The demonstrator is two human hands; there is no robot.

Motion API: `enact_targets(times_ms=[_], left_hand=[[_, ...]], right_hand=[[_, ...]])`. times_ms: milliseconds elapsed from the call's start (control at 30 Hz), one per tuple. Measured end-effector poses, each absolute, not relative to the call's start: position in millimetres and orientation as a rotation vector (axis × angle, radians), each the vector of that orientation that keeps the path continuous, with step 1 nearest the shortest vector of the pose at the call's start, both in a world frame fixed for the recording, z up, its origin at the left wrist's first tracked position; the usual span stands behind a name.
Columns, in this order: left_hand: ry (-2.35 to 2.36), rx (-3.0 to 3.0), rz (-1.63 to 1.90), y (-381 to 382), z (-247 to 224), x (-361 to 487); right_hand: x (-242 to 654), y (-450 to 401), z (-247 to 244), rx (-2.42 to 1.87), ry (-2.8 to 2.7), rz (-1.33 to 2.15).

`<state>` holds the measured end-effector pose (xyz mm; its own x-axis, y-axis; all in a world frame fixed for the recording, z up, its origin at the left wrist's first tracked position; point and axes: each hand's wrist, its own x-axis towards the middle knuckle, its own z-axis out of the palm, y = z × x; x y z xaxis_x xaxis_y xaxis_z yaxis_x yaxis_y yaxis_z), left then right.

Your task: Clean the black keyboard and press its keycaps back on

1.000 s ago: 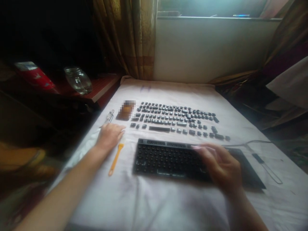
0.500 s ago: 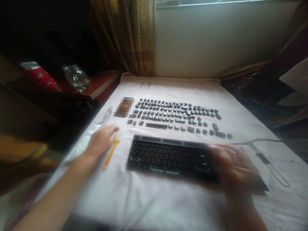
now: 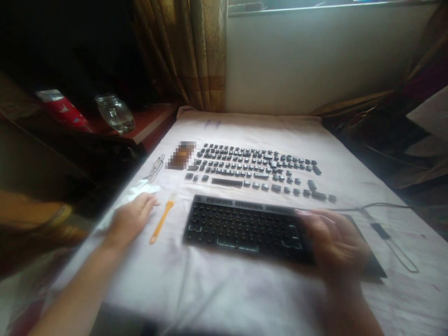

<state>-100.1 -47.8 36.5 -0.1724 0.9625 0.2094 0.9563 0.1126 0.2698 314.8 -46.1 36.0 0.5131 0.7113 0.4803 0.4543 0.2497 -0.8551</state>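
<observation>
A black keyboard base (image 3: 241, 226) with its keycaps off lies on the pale cloth. My right hand (image 3: 334, 238) is over its right part, blurred by motion; whether its fingers grip anything is unclear. Off to the left, my left hand (image 3: 131, 217) rests on a white crumpled piece (image 3: 140, 189), its fingers curled together, their contents hidden. An orange-handled brush (image 3: 161, 223) lies between that hand and the keyboard. Behind the keyboard, loose black keycaps (image 3: 241, 167) are laid out in rows, with a long space bar (image 3: 227, 182) in the front row.
A pixelated brown object (image 3: 181, 155) and a metal clip-like item (image 3: 158, 164) lie at the back left. A glass jar (image 3: 115, 113) and a red tube (image 3: 66, 109) are on the wooden side table (image 3: 150, 122). A cable (image 3: 385, 203) runs on the right.
My left hand has moved left and slightly down, away from the brush. My right hand has shifted slightly left over the keyboard.
</observation>
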Motion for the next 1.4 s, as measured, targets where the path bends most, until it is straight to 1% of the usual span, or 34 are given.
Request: enact_targets(times_ms=[333, 533, 833, 967, 1100, 1267, 1400], left_hand=[[2.346, 1.818, 0.363, -58, 37, -99], [2.301, 1.703, 0.562, -60, 39, -98], [2.317, 1.652, 0.548, -56, 37, -94], [2.332, 1.766, 0.570, -54, 32, -94], [2.368, 1.956, 0.514, -50, 26, -95], [2.257, 2.205, 0.521, -44, 17, -98], [2.224, 2.266, 0.488, -45, 16, -97]], right_hand=[[312, -49, 50, -1.428, -1.132, 0.239], [311, -47, 41, -1.397, -1.112, 0.231], [311, -47, 38, -1.384, -1.149, 0.196], [309, -46, 36, -1.422, -1.108, 0.231], [309, -46, 30, -1.486, -1.155, 0.258], [309, -46, 23, -1.470, -1.137, 0.341], [309, -47, 20, -1.527, -1.165, 0.339]])
